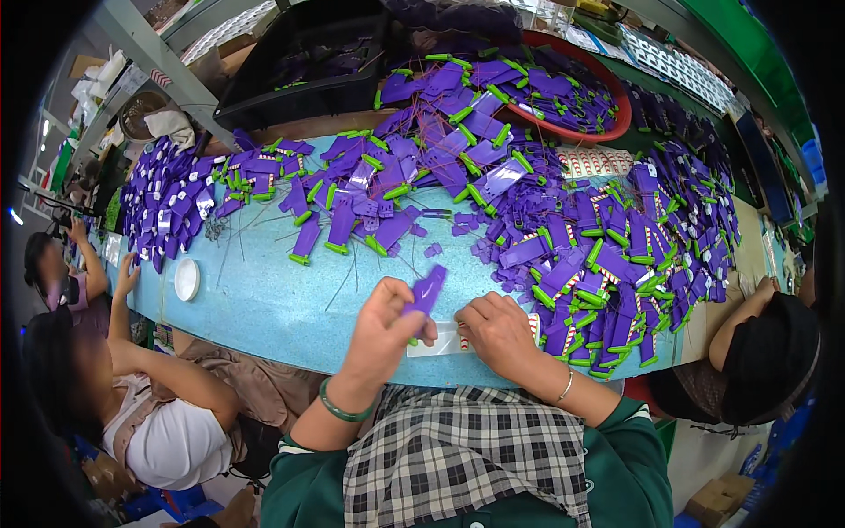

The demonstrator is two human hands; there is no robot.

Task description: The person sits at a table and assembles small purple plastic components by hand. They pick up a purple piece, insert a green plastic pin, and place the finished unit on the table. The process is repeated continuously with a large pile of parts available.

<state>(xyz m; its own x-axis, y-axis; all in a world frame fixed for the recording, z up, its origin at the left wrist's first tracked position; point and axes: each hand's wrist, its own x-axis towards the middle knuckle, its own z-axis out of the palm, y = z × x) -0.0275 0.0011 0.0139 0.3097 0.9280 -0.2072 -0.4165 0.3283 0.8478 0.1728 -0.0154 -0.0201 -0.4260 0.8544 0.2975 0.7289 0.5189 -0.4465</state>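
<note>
My left hand [380,319] is closed around a flat purple plastic piece [428,290], tilted up over the near edge of the table. A bit of green shows at its lower end, mostly hidden by the fingers. To its right, my right hand [502,330] has its fingertips pinched together on a small red-and-white striped sticker [464,343]. That sticker lies on a pale, glossy backing sheet [431,348] on the table. More striped stickers [534,327] show beyond the right hand.
Purple pieces with green ends [607,264] heap across the blue table [264,290]. A red basin [620,123] and a black crate [299,106] stand behind. A white bowl [187,279] sits left. People work on both sides.
</note>
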